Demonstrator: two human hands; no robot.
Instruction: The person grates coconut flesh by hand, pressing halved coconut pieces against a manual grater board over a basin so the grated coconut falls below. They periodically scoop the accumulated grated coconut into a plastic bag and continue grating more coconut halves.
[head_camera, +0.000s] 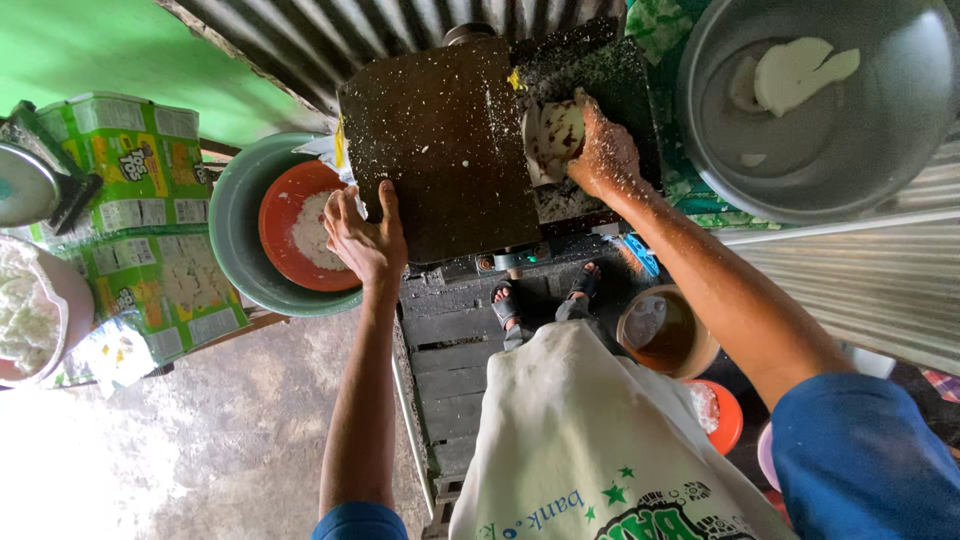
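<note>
My right hand (603, 152) presses a pale coconut piece (553, 134) against the opening of a dark grating machine (440, 140) speckled with white shreds. My left hand (366, 232) rests with fingers apart on the machine's left front edge, holding nothing. Just left of it an orange bowl (280, 215) of grated white coconut sits inside a grey-green basin (232, 215).
A large grey basin (850, 170) with white coconut pieces stands at the upper right. Green printed cartons (140, 180) lie at left beside a bowl of white shreds (30, 310). A brown tub (665, 335) and a small orange bowl (728, 415) sit by my feet on a dark pallet (455, 350).
</note>
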